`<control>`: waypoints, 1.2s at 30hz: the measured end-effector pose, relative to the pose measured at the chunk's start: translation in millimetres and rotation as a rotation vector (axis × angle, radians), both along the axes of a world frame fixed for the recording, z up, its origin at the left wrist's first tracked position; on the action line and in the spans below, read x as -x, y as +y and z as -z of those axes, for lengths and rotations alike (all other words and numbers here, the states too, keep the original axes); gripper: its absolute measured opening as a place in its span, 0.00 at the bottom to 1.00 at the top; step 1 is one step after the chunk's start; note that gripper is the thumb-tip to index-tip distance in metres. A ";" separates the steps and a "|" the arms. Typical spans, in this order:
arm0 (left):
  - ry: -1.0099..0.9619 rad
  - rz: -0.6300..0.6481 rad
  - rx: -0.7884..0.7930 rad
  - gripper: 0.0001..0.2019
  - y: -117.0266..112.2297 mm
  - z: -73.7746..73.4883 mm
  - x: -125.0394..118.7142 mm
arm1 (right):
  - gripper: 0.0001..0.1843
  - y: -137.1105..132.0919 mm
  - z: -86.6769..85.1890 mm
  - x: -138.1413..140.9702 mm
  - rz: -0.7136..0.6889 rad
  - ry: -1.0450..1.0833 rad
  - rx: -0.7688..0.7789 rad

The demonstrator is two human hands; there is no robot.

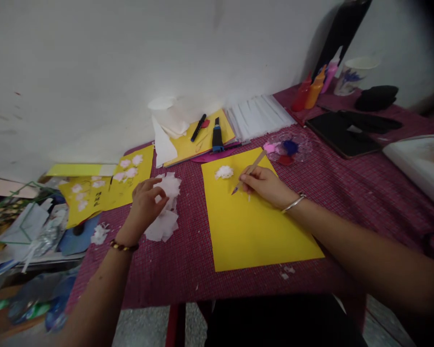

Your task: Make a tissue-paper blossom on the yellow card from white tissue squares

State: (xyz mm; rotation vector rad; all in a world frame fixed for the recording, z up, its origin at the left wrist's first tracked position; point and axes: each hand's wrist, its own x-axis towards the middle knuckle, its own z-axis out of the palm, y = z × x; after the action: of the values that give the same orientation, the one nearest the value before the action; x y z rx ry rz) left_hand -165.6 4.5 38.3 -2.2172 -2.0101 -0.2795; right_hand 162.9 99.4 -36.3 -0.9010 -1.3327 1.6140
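My right hand (262,184) grips a paintbrush (255,164) like a pen, its tip (234,192) down at a yellow sheet of paper (260,236). On that sheet, just left of the brush, sits a fluffy white paper blossom (224,172). My left hand (147,201) hovers over thin white tissue pieces (163,225), its fingers loosely curved and apart, with nothing visible in them. Beyond my right hand, a clear palette (304,147) carries pink, dark blue and red paint.
Yellow sheets with pink blossoms (130,166) lie at the left. Behind are a utility knife (217,137), a black marker (198,127) and white paper strips (258,117). Paint bottles (315,88), a paper cup (352,77) and a black tablet-like object (342,135) are at right.
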 end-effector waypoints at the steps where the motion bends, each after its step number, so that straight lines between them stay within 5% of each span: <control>1: -0.073 0.001 -0.016 0.08 0.3 -5.5 -0.2 | 0.07 0.2 1.1 -0.2 -0.002 -0.001 -0.005; 6: -0.596 -0.150 0.040 0.11 -4.6 -33.5 -8.0 | 0.07 0.4 2.6 -0.7 -0.016 -0.009 -0.031; 11: -1.014 -0.268 0.318 0.10 -4.3 -19.4 -11.9 | 0.07 -0.9 -0.8 0.0 -0.002 -0.013 -0.018; 15: -0.814 -0.245 0.355 0.16 -4.4 -4.5 -11.1 | 0.08 -1.3 -2.6 -0.1 -0.016 -0.020 -0.021; 20: -0.174 -0.206 -0.025 0.11 -21.2 -13.6 -18.2 | 0.10 -0.7 -0.9 -0.8 -0.027 -0.036 -0.048; 26: 0.033 0.138 0.047 0.05 -40.8 -7.0 -29.0 | 0.10 -1.2 0.7 -0.9 -0.025 -0.042 -0.074; 32: 0.240 0.129 0.123 0.08 -35.0 13.0 -23.3 | 0.10 -1.4 1.1 -1.2 -0.016 -0.024 -0.082; 36: 0.091 0.115 0.069 0.06 -30.1 14.2 -21.6 | 0.10 -0.8 2.8 -1.8 -0.019 -0.016 -0.078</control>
State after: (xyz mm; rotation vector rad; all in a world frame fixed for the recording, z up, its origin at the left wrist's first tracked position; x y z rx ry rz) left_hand -144.0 -25.6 24.0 -2.3453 -1.8774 -0.1209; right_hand 164.6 98.6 -39.2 -0.8585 -1.4095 1.5612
